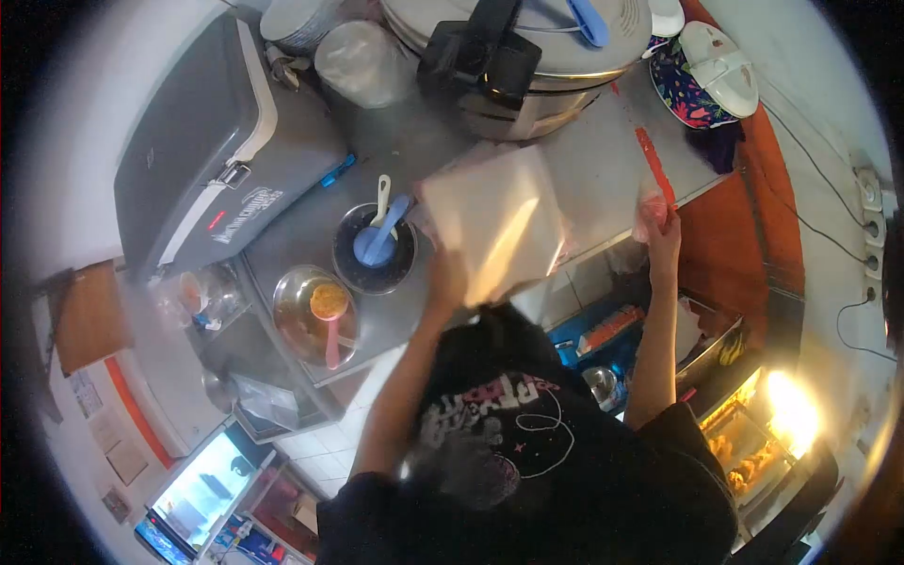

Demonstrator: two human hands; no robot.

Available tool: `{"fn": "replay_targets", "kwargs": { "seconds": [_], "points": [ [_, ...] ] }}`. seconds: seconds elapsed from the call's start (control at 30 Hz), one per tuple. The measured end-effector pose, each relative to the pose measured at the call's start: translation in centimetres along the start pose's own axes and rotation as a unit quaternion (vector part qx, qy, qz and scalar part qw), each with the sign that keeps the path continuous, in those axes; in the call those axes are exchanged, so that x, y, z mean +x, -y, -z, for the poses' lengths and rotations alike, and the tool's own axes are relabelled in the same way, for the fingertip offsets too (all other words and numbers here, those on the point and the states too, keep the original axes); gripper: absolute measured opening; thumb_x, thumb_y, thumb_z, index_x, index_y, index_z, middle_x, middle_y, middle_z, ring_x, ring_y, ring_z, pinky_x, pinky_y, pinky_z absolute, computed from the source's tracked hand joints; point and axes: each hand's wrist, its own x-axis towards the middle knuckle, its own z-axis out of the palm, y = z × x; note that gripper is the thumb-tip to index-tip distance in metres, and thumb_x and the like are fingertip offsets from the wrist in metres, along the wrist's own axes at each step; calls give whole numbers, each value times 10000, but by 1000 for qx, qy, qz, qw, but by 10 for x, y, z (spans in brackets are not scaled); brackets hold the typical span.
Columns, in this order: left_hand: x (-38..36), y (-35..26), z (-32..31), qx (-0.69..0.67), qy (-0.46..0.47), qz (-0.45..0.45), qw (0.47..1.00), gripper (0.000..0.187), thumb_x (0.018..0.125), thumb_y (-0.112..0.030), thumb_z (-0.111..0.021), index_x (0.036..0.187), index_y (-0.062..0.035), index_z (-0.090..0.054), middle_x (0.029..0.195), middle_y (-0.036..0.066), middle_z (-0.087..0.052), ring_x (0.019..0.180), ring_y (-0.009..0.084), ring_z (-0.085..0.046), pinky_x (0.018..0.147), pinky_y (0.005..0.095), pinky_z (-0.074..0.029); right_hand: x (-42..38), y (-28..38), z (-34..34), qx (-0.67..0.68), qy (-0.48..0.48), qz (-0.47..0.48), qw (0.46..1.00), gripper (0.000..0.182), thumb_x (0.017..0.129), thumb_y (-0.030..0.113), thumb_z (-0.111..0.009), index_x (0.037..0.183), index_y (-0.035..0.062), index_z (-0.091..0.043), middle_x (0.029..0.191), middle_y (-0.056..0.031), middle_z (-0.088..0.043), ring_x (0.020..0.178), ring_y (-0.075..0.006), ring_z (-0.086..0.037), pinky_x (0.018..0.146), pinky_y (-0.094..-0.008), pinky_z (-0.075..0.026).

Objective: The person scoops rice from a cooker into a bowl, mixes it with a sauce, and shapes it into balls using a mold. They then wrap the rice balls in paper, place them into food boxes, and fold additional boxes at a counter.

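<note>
My right hand (665, 228) is at the right edge of the metal counter, its fingers closed on a small reddish plastic bag (650, 213). A flat red strip (654, 162) runs up from the fingers over the counter. My left hand (446, 277) lies at the lower left edge of a stack of glossy clear plastic sheets (490, 212); blur hides its fingers. Left of that hand stands a dark bowl (341, 264) with a blue ladle (375, 247) and a pale-handled utensil in it. A steel bowl (285, 318) holds a pink-handled spoon (331, 330) heaped with orange-brown food.
A grey cooler box (212, 160) fills the counter's left end. At the back are a large steel pot (527, 113), bagged white containers (363, 61) and a flowered pot (692, 89). Below the right edge sits a blue crate (565, 339), near a lit food case (744, 452).
</note>
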Motion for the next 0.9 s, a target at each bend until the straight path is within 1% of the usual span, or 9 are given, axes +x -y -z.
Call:
{"fn": "replay_targets", "kwargs": {
  "seconds": [0.07,0.13,0.37,0.63,0.73,0.77,0.83,0.87,0.9],
  "points": [
    [-2,8,-12,36,4,26,999,448,964,-207,-440,1346,23,-393,1199,303,-540,1126,437,-530,945,473,-414,-5,13,-6,15,22,-17,1000,654,849,240,-712,1340,-41,-382,1135,-147,-610,1027,-203,-597,880,-319,-483],
    [-7,8,-17,39,-99,-96,990,470,962,-183,-426,1359,58,-357,1242,325,-494,1164,459,-488,979,489,-385,-10,21,-20,7,97,-55,994,670,847,227,-714,1362,-21,-362,1127,-144,-613,1028,-204,-594,893,-317,-472],
    [1,35,-33,18,-51,73,996,517,954,-172,-445,1361,108,-295,1311,345,-412,1239,456,-408,1046,469,-334,3,4,-89,-108,181,66,975,787,802,268,-745,1395,5,-300,1139,-198,-596,1058,-295,-595,897,-387,-486],
    [-63,38,2,182,-144,-141,962,472,851,-174,-606,1229,53,-438,1185,279,-496,1167,403,-473,1003,465,-378,36,-79,-127,-355,119,251,893,1005,703,366,-778,1457,-5,-228,1433,-249,-370,1298,-416,-382,1080,-476,-319],
    [-107,18,71,42,-128,-32,990,375,861,-176,-597,1176,11,-515,1214,247,-543,1206,441,-448,1071,491,-305,15,-47,-124,-363,44,342,866,679,808,301,-712,1344,1,-421,1410,-231,-407,1288,-405,-396,1078,-462,-336],
    [-121,32,89,125,-203,-33,971,360,836,-145,-629,1158,-20,-526,1163,209,-568,1152,419,-483,1028,483,-353,6,-29,-127,-348,43,249,903,564,835,273,-684,1283,1,-474,1363,-214,-456,1249,-386,-442,1071,-466,-342],
    [-145,51,122,133,-368,28,920,451,780,-99,-693,1172,12,-500,1127,208,-536,1060,392,-503,960,495,-384,-6,-21,-126,-283,115,241,921,505,830,156,-668,1282,35,-478,1278,-175,-511,1151,-324,-510,976,-432,-422],
    [-158,89,136,136,-330,80,931,516,810,-147,-679,1234,46,-456,1225,239,-486,1132,399,-466,979,502,-365,-20,-4,-134,-239,154,190,940,505,823,94,-657,1290,49,-470,1253,-161,-522,1108,-300,-536,934,-409,-452],
    [-165,103,146,375,-378,114,839,502,838,-178,-650,1253,9,-438,1227,242,-464,1122,404,-484,921,506,-407,-37,8,-146,-237,160,191,939,505,823,94,-657,1290,49,-470,1253,-161,-522,1108,-300,-536,934,-409,-452]
  ]
}}
